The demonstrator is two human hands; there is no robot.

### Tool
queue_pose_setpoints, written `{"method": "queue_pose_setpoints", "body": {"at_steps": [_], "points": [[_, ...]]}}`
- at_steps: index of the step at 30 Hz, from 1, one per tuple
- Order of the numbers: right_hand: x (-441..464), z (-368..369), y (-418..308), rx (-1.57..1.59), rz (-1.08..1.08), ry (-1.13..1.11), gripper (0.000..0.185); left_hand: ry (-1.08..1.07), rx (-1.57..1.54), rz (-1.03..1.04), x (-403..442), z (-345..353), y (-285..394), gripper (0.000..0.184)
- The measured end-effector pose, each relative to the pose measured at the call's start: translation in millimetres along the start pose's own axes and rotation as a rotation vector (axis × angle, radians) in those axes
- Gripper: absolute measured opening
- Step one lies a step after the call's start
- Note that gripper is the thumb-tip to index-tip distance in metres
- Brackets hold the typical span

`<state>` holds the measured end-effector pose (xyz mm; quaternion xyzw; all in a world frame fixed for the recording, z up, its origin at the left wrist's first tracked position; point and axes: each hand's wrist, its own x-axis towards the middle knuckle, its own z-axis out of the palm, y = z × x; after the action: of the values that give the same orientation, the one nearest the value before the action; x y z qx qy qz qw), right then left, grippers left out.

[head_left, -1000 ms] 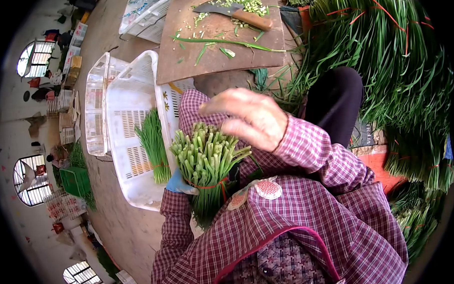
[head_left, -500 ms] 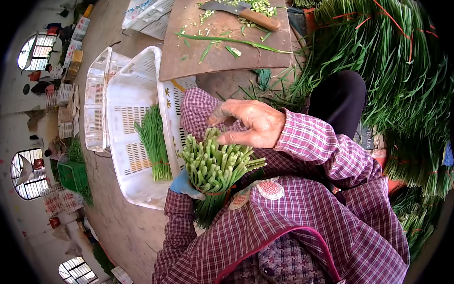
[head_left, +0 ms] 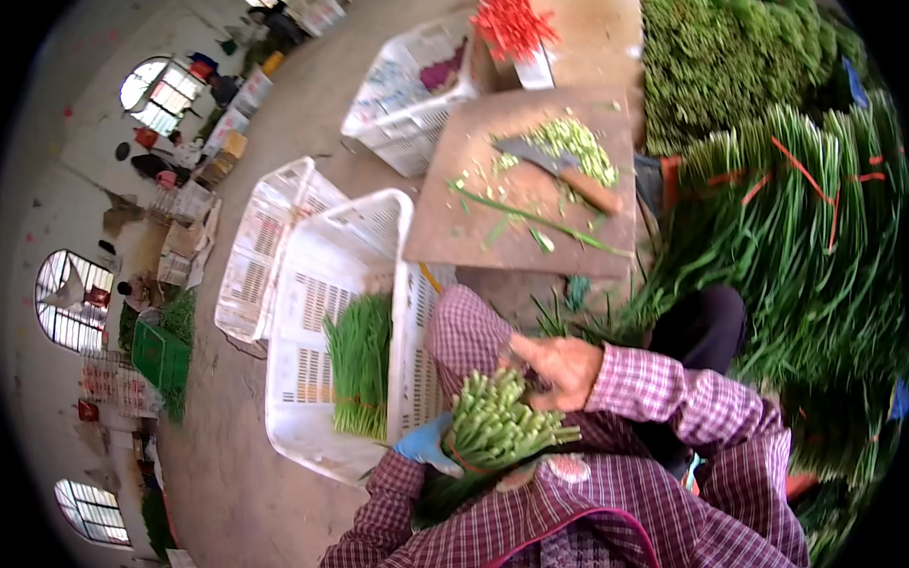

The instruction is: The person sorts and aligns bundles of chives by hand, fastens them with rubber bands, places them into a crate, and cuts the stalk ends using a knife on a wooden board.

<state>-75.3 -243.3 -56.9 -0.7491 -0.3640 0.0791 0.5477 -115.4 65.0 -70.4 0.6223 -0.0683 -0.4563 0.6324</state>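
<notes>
My left hand point(head_left: 429, 445), in a blue glove, is closed around a bundle of green stalks point(head_left: 499, 418), probably garlic chives. Their pale cut ends point up and away from me, and an orange-red band shows near the glove. The leaves hang down beside my checked jacket. My bare right hand point(head_left: 566, 370) is at the far right side of the stalk ends. Its thumb and fingers are apart and bent, with the fingertips partly hidden and blurred. A cutting board point(head_left: 453, 229) stands beyond my hands, bearing a knife point(head_left: 591, 191), chopped stem pieces and loose leaves.
Left of my knee stands a white crate point(head_left: 305, 434) holding a banded green bundle point(head_left: 360, 367). Another white crate point(head_left: 244, 281) is behind it. Large piles of banded greens point(head_left: 793, 232) line the right side. Red strips point(head_left: 513, 22) lie beyond the board.
My view has shifted, so the scene sits lower and further right. My right hand has come down from above the stalk ends to their far right side. My left hand keeps its hold.
</notes>
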Motion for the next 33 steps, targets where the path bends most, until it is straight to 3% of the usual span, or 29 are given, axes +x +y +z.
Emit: {"method": "queue_pose_setpoints", "body": {"at_steps": [1,2,6,7,9,10,13,16,24,26,29,32,33], "points": [[5,-4,-7,-0.104,-0.083,0.006,0.063,-0.069,0.061,0.030,4,-3,1,0.105],[5,-8,-17,-0.216,-0.005,-0.074,0.062,-0.118,0.076,-0.029,8,-5,2,0.108],[13,-4,-20,-0.241,-0.122,-0.113,0.061,-0.262,0.072,-0.142,16,-8,1,0.108],[14,-8,-30,-0.293,-0.049,-0.135,0.055,-0.261,0.076,-0.131,17,-10,-4,0.108],[15,-7,-27,-0.360,-0.123,-0.123,0.046,-0.282,0.013,-0.059,18,-13,-12,0.109],[15,-7,-26,-0.365,-0.128,-0.123,0.046,-0.293,-0.007,0.023,17,-11,-13,0.098],[14,-3,-21,-0.449,-0.114,-0.149,0.041,-0.230,-0.004,0.024,15,-14,-18,0.102],[12,-2,-19,-0.465,-0.231,-0.061,0.031,-0.212,-0.040,0.028,15,-17,-23,0.105],[5,11,-10,-0.513,-0.240,0.081,0.022,-0.182,-0.082,0.011,17,-25,-39,0.109],[6,13,-1,-0.488,-0.246,0.230,0.014,-0.167,-0.095,0.006,15,-21,-33,0.109],[8,-11,9,-0.267,0.033,0.527,0.022,-0.217,-0.011,0.043,12,-15,-22,0.107],[5,-48,-12,-0.334,0.421,0.404,0.039,-0.117,0.019,0.115,7,-25,-39,0.103],[3,-45,-12,-0.335,0.426,0.411,0.039,-0.125,0.021,0.112,8,-23,-33,0.103]]}}
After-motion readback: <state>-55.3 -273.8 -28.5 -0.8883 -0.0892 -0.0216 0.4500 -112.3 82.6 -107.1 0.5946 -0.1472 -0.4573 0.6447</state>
